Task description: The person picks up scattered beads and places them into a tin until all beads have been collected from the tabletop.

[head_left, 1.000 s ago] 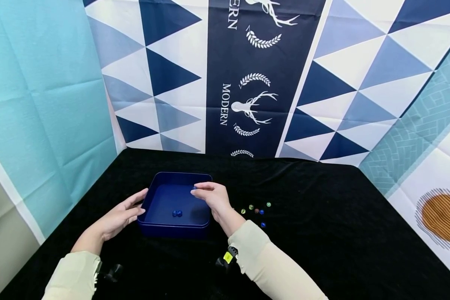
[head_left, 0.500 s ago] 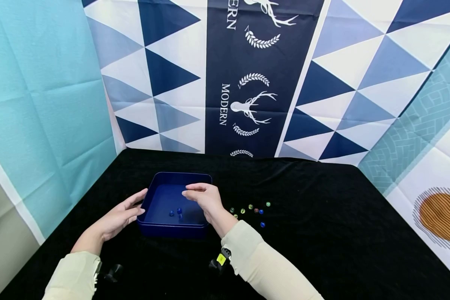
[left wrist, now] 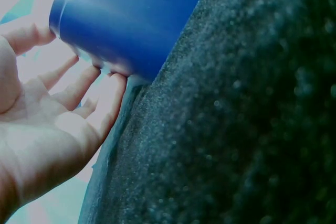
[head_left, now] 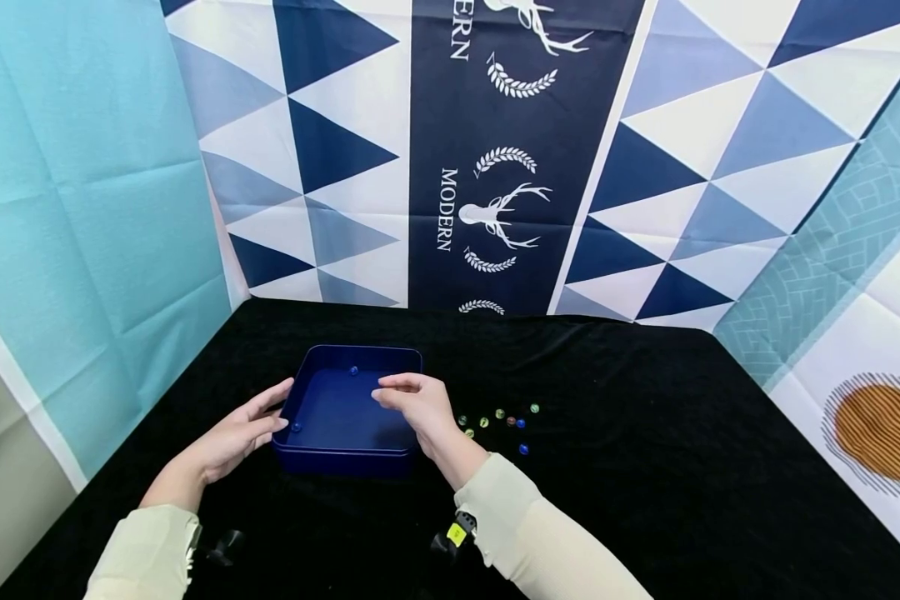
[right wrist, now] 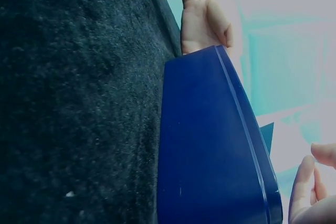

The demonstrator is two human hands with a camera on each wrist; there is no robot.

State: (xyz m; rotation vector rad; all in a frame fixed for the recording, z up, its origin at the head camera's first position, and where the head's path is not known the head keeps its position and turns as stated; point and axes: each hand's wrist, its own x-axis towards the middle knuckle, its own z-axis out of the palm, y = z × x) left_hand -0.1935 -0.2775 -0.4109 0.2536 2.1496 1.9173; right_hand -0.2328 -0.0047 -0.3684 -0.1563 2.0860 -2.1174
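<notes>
A dark blue rectangular box [head_left: 345,461] stands open-topped on the black cloth. Inside it, a blue marble [head_left: 354,371] lies near the far wall and another blue marble [head_left: 297,427] near the left wall. My left hand [head_left: 243,429] rests against the box's left side; in the left wrist view its straight fingertips touch the outer wall and the thumb is at the rim. Over the right part of the box hovers my right hand [head_left: 423,408]. Its thumb and forefinger [right wrist: 302,182] are slightly apart, with nothing visible between them.
Right of the box, several marbles lie loose on the cloth, among them a green marble [head_left: 535,408], a brown marble [head_left: 511,422] and a blue marble [head_left: 523,449]. Patterned fabric [head_left: 487,208] hangs behind the table.
The right hand has let go of a blue marble over the box. Marbles inside have rolled apart, to the far and left walls. The left hand has stayed in place.
</notes>
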